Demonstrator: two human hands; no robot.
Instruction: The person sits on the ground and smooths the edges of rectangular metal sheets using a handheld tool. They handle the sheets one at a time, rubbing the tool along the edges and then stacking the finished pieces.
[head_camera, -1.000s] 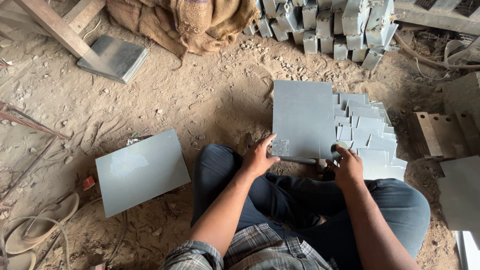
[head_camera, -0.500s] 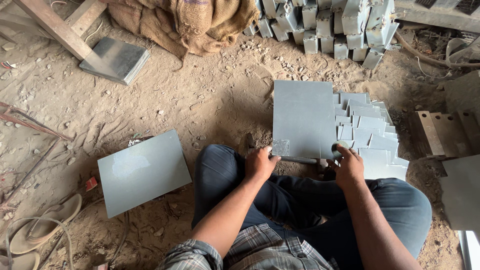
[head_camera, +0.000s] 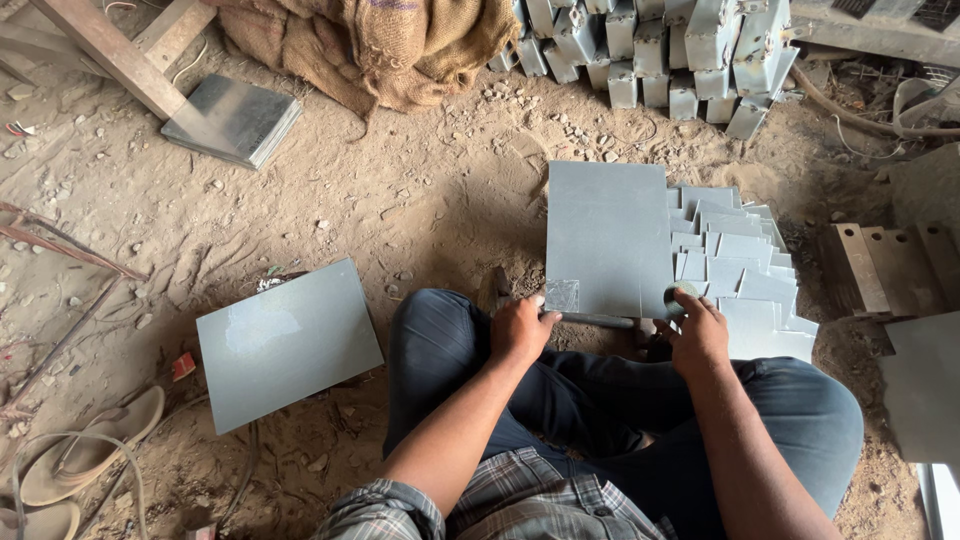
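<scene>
Head view: seated on the dirt floor (head_camera: 420, 200), I have my left hand (head_camera: 520, 330) curled shut around a thin dark metal rod (head_camera: 595, 321) lying along the near edge of a large flat grey metal sheet (head_camera: 605, 235). My right hand (head_camera: 698, 335) pinches that sheet's near right corner, fingers closed on it. The sheet lies directly ahead of both grips, over a fanned stack of smaller grey metal plates (head_camera: 745, 265). I judge the step as marking or scoring along this edge; the next move calls for holding the sheet steady. A separate grey rectangular panel (head_camera: 288, 342) lies left.
</scene>
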